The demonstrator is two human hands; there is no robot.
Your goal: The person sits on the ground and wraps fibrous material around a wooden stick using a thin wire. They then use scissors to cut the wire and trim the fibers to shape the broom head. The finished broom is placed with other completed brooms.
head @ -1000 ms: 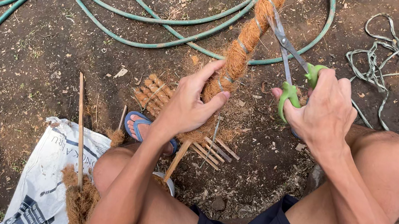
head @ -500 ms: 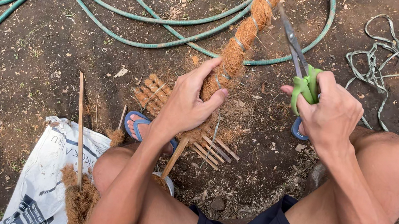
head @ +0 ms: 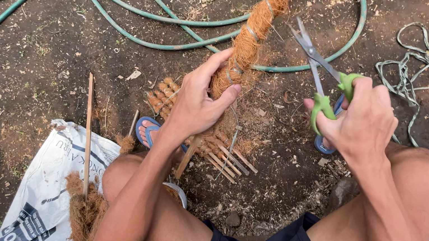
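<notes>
My right hand (head: 364, 123) has swung the green-handled scissors (head: 320, 74), blades now parted, toward eleven o'clock beside the coir-wrapped pole (head: 249, 40); left hand (head: 200, 101) stays clenched around it, so trimming looks imminent.

Green hose (head: 129, 8) on bare dirt (head: 35, 65)

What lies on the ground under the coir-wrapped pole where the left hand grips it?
Under the coir-wrapped pole, below the left hand, lie short coir-wrapped sticks and a blue flip-flop on bare soil. The hand and forearm cover the pole's lower end.
</notes>
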